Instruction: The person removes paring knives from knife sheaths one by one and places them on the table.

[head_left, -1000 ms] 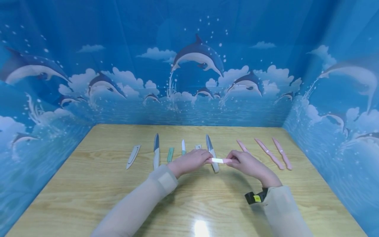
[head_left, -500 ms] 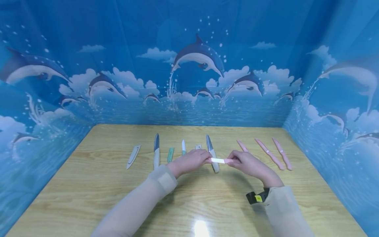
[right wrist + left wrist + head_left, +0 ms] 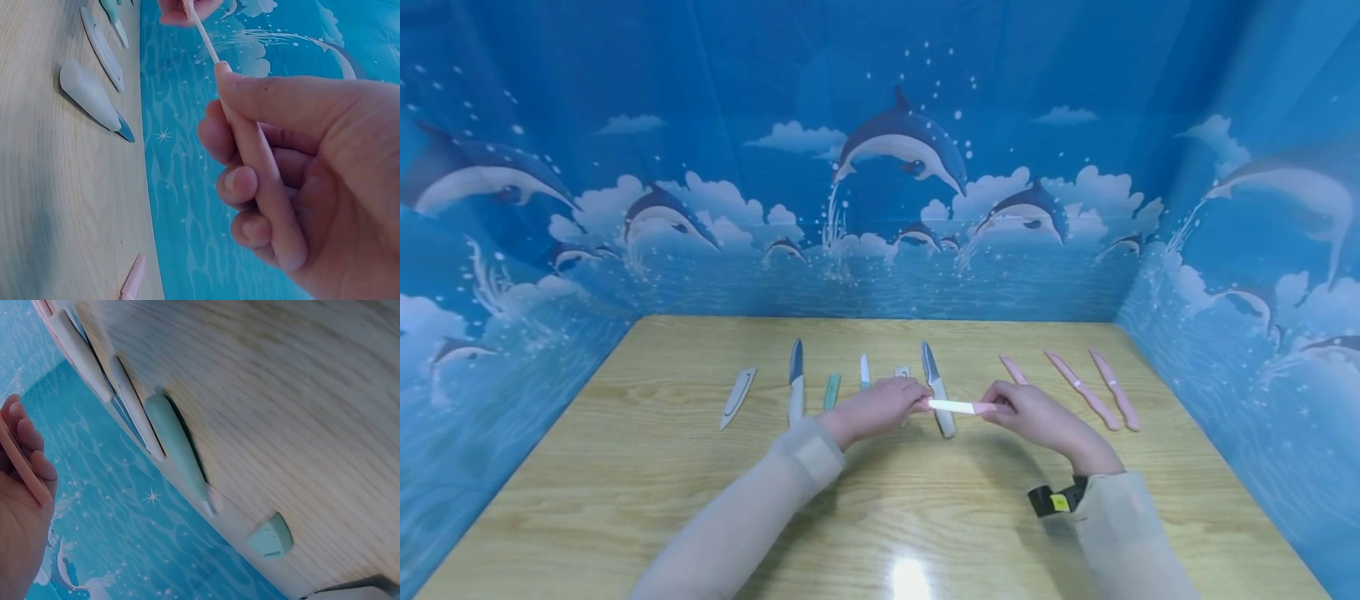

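In the head view, my right hand (image 3: 1037, 421) and left hand (image 3: 876, 407) meet above the middle of the table, with a white knife blade (image 3: 955, 407) stretched between them. The right wrist view shows my right fingers and thumb wrapped around the knife's pink handle (image 3: 269, 172). My left hand grips a pink blade sheath (image 3: 24, 465), seen along its palm in the left wrist view. The blade's tip end is at the left fingers. Below the blade lies a grey-handled knife (image 3: 943, 412); a grey sheath (image 3: 902, 371) is partly hidden behind the left hand.
Further left lie a green sheath (image 3: 832, 392), a green-handled knife (image 3: 865, 367), another grey-handled knife (image 3: 796, 392) and a grey sheath (image 3: 738, 398). Several pink knives (image 3: 1082, 389) lie at the right, one partly behind my right hand. A blue dolphin-print curtain (image 3: 880, 267) encloses the table (image 3: 880, 517).
My right hand has shifted slightly right with the pink-handled knife, and my left hand slightly left. More of the white blade shows out of the pink sheath.
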{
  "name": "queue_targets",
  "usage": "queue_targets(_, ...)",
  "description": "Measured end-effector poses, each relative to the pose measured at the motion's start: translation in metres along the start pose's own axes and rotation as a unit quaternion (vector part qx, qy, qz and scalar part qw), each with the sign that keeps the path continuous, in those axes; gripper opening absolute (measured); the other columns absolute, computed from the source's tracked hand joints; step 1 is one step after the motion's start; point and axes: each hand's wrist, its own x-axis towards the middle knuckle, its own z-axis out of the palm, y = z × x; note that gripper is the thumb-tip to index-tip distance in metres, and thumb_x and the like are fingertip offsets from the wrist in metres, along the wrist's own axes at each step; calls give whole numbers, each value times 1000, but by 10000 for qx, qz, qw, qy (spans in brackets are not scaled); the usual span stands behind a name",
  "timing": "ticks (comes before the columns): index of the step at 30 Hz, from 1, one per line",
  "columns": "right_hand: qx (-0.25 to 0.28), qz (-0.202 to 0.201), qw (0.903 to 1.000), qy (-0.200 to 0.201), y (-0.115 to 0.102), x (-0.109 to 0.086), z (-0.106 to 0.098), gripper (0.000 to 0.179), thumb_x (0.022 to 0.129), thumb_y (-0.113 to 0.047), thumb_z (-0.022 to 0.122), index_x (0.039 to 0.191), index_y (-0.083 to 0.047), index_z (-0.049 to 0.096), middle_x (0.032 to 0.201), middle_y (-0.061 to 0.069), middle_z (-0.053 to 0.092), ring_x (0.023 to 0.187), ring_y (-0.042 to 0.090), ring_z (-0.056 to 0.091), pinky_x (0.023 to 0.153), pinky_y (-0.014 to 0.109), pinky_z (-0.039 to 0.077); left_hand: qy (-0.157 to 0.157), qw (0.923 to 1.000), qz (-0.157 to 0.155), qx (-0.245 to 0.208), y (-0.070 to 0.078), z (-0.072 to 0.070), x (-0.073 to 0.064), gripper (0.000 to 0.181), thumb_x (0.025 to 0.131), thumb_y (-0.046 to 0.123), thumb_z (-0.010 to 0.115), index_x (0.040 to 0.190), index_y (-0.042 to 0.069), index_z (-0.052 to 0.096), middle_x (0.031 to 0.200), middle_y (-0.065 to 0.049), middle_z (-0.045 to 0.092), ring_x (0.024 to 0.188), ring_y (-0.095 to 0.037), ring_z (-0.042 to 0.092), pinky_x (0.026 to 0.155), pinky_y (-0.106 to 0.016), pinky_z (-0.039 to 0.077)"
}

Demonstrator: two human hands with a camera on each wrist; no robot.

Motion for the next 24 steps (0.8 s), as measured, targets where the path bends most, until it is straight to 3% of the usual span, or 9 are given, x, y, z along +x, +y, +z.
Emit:
queue_targets(2,23,49,10000,-49,0,-2,-1,12,94,-19,64,98,-8,65,91,0,68,94,25,62,74,35,48,2,9997,-117,-198,-3,0,-1,28,103,28,45,121,12,59,114,1,65,107,-13,60,98,-29,48)
queue_targets(5,71,154,9998,-120,0,-4,-3,17,95,-22,62,101,-7,64,92,2,68,71,11,55,69,31,46,-26,9983,-341,-475,-5,-1,-3,30,103,30,45,123,12,58,117,-1,63,112,-15,59,100,-30,47)
queue_targets(6,92,195,9997,-128,1,-5,-4,18,95,-23,62,102,-7,64,93,2,68,70,11,54,68,31,46,-35,9979,-396,-512,-6,-2,-4,31,103,30,45,125,11,58,118,-1,63,114,-16,58,101,-31,47)
queue_targets(10,181,312,9993,-71,2,-7,-6,21,96,-26,60,104,-6,63,99,7,68,67,13,51,66,31,43,4,9993,-322,-177,-7,-3,-6,34,102,29,47,126,6,56,121,-7,62,117,-20,58,102,-32,47)
queue_targets(13,211,393,9990,63,4,-7,-6,23,98,-28,58,106,-6,62,117,17,63,66,13,49,64,30,43,30,9996,-264,31,-7,-4,-7,35,102,28,48,126,3,56,121,-9,62,117,-22,58,102,-32,47)
queue_targets(15,209,481,9985,140,5,-8,-6,25,99,-28,56,107,-6,61,133,23,53,65,14,48,63,29,43,21,9996,-294,18,-8,-3,-7,35,102,28,47,127,4,56,122,-9,62,120,-22,56,104,-33,45)
queue_targets(18,182,574,9977,318,6,-7,-5,25,100,-26,55,109,-3,60,139,27,47,65,15,49,62,30,43,28,9995,-313,-24,-7,-3,-6,34,103,28,46,125,4,57,123,-9,61,122,-23,55,107,-34,43)
queue_targets(20,105,657,9967,460,6,-6,-5,27,100,-26,54,110,-1,59,137,28,49,68,14,52,63,30,44,30,9995,-309,10,-7,-2,-5,32,104,27,44,123,5,58,120,-8,62,120,-22,56,109,-34,41)
queue_targets(24,-30,986,9915,853,6,-2,-3,26,99,-22,56,108,2,59,116,24,62,73,17,55,64,33,47,81,9993,-296,205,-4,0,-2,31,105,27,41,117,5,59,110,-6,64,112,-21,59,109,-33,41)
